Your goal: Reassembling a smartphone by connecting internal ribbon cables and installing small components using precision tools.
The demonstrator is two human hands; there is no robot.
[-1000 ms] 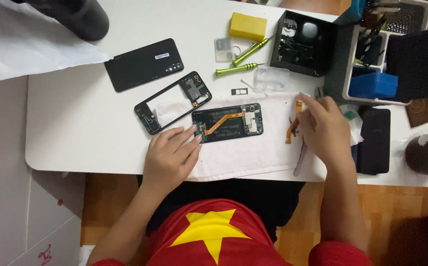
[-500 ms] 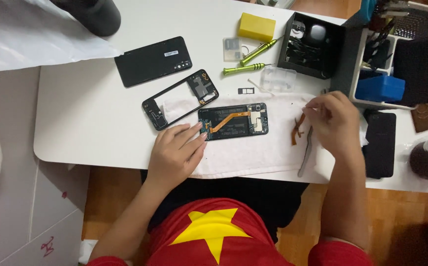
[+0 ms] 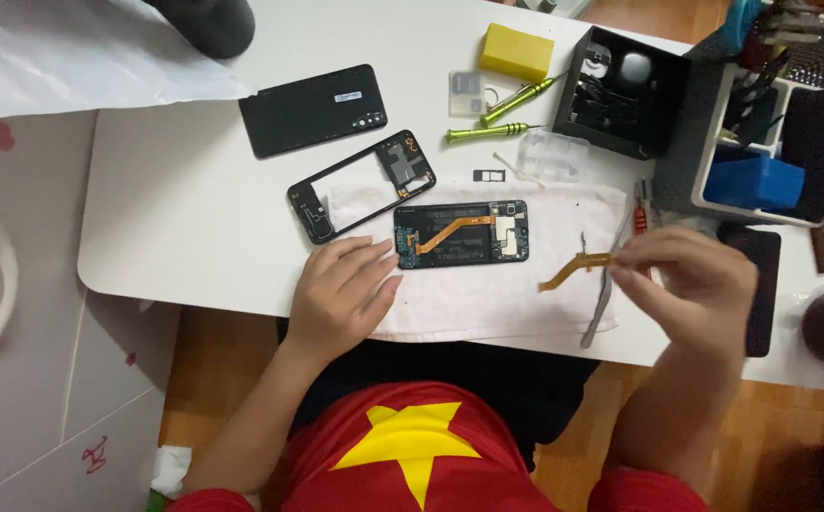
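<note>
Orange flex cable (image 3: 575, 270) pinched in right hand (image 3: 692, 284) fingertips, beside tweezers (image 3: 602, 299); looks flimsy, tear-prone, best gripped at stiff connector end. Left hand (image 3: 341, 289) flat, empty, beside opened phone (image 3: 461, 234).

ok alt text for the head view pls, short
Seen from above, a person's right hand pinches an orange flex cable above a white cloth, with tweezers beside it. The left hand rests flat on the cloth next to an opened phone. A phone frame, black back cover and green screwdrivers lie on the white table.
</note>
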